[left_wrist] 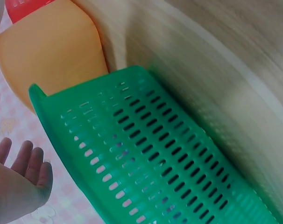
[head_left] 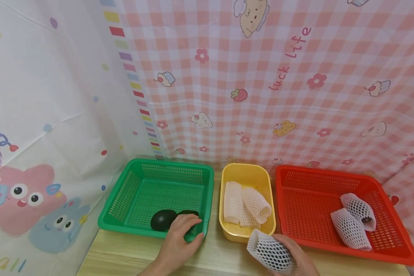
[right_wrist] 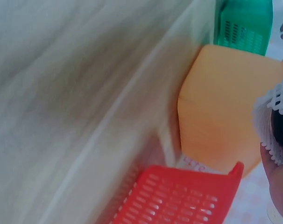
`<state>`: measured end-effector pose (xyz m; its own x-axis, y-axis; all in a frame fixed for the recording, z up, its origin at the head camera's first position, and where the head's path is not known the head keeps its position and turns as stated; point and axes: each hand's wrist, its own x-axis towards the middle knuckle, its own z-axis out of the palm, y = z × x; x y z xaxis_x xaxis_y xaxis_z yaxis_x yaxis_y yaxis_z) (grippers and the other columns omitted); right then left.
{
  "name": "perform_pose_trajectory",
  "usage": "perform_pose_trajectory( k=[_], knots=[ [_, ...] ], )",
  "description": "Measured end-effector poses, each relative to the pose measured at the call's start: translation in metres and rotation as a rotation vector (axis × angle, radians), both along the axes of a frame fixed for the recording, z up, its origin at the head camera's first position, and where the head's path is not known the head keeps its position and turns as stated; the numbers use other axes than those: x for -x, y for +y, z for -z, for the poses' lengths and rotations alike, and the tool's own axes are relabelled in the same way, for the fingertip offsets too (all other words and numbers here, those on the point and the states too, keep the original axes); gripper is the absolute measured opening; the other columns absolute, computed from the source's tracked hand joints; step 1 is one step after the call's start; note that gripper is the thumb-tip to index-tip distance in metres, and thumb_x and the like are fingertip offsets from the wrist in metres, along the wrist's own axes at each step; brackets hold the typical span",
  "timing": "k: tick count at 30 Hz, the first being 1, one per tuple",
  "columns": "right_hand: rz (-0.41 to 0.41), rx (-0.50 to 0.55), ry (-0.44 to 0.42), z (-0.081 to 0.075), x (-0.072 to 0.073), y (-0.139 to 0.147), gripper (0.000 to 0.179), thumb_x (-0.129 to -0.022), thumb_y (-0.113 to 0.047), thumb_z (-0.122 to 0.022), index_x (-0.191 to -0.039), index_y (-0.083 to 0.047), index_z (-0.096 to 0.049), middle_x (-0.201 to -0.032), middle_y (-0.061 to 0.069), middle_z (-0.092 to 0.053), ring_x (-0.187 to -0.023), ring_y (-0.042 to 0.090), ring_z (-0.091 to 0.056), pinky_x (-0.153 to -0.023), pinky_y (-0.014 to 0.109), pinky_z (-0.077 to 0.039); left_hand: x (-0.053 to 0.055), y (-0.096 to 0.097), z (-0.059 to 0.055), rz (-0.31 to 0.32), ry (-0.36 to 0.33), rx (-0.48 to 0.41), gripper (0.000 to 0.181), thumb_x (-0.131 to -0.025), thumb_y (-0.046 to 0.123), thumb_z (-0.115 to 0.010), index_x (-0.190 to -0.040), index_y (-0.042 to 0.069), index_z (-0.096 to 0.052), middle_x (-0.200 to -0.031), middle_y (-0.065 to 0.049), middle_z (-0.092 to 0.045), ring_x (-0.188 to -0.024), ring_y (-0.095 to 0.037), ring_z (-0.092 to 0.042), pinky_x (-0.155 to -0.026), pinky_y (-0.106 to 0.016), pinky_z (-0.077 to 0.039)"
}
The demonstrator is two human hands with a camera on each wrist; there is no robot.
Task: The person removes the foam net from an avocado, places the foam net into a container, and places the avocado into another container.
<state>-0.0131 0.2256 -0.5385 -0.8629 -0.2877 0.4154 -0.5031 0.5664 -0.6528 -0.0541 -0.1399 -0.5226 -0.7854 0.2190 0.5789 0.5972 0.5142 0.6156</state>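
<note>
My right hand (head_left: 298, 257) grips a dark avocado in a white foam net sleeve (head_left: 272, 251), in front of the yellow bin (head_left: 236, 234). In the right wrist view, the dark avocado (right_wrist: 281, 128) shows through the sleeve's open end. My left hand (head_left: 181, 243) hovers over the near right corner of the green basket (head_left: 120, 226), its fingers loosely bent and holding nothing. Beside those fingers, inside the basket, lie a dark avocado (head_left: 163, 220) and a second one (head_left: 189, 212), partly hidden by the hand.
Several empty foam net sleeves (head_left: 233, 201) lie in the yellow bin. The red basket (head_left: 307, 199) on the right holds two sleeved fruits, one of them (head_left: 351, 230) nearer me. All three containers stand on a wooden table (head_left: 124, 253) before a checked cloth (head_left: 220, 76).
</note>
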Motion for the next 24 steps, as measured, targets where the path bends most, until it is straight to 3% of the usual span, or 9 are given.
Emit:
perform_pose_trajectory(
  k=[4, 8, 12, 16, 21, 24],
  knots=[
    [-0.074, 0.009, -0.02, 0.034, 0.004, 0.007, 0.099, -0.059, -0.019, -0.103, -0.146, -0.015, -0.057, -0.14, -0.011, -0.058, -0.126, -0.007, -0.048, -0.095, 0.016, -0.043, -0.001, 0.004, 0.003, 0.012, 0.048, -0.006, 0.035, -0.077, 0.0, -0.086, -0.11, 0.002, -0.074, -0.118, -0.004, -0.071, -0.111, -0.024, -0.062, -0.1, -0.03, -0.047],
    [-0.198, 0.035, -0.022, 0.081, 0.012, 0.02, 0.095, -0.07, -0.032, -0.098, -0.152, -0.015, -0.052, -0.15, -0.008, -0.053, -0.137, -0.005, -0.041, -0.103, 0.014, -0.036, -0.004, 0.008, 0.007, 0.027, 0.033, -0.015, 0.035, -0.076, -0.001, -0.085, -0.109, 0.002, -0.075, -0.116, -0.008, -0.072, -0.111, -0.024, -0.062, -0.1, -0.029, -0.048],
    [-0.231, 0.026, -0.046, 0.11, 0.016, 0.023, 0.094, -0.075, -0.041, -0.095, -0.153, -0.014, -0.051, -0.149, -0.003, -0.055, -0.139, -0.004, -0.039, -0.106, 0.01, -0.03, -0.007, 0.012, 0.01, 0.043, 0.014, -0.016, 0.036, -0.076, -0.002, -0.086, -0.109, 0.006, -0.075, -0.115, -0.007, -0.072, -0.11, -0.021, -0.062, -0.095, -0.033, -0.051],
    [-0.202, 0.003, -0.038, 0.103, 0.011, 0.014, 0.092, -0.073, -0.04, -0.096, -0.15, -0.015, -0.054, -0.144, 0.002, -0.059, -0.136, -0.004, -0.042, -0.105, 0.011, -0.032, -0.01, 0.017, 0.014, 0.068, 0.024, -0.029, 0.038, -0.075, -0.002, -0.086, -0.11, 0.009, -0.075, -0.115, -0.002, -0.071, -0.107, -0.019, -0.061, -0.09, -0.033, -0.053],
    [-0.136, -0.029, -0.012, 0.067, -0.001, -0.008, 0.087, -0.065, -0.039, -0.1, -0.14, -0.014, -0.063, -0.135, 0.004, -0.065, -0.128, -0.001, -0.052, -0.102, 0.017, -0.042, -0.011, 0.027, 0.025, 0.117, 0.143, -0.057, 0.046, -0.07, -0.006, -0.086, -0.111, 0.009, -0.073, -0.112, -0.004, -0.072, -0.102, -0.022, -0.063, -0.09, -0.031, -0.052],
    [-0.071, -0.077, -0.101, 0.046, -0.009, -0.019, 0.081, -0.064, -0.041, -0.1, -0.133, -0.014, -0.067, -0.131, 0.005, -0.068, -0.121, 0.006, -0.059, -0.095, 0.026, -0.052, -0.014, 0.036, 0.036, 0.151, 0.193, -0.064, 0.05, -0.067, -0.007, -0.085, -0.112, 0.009, -0.072, -0.109, -0.005, -0.073, -0.101, -0.022, -0.064, -0.092, -0.028, -0.051]
  ],
)
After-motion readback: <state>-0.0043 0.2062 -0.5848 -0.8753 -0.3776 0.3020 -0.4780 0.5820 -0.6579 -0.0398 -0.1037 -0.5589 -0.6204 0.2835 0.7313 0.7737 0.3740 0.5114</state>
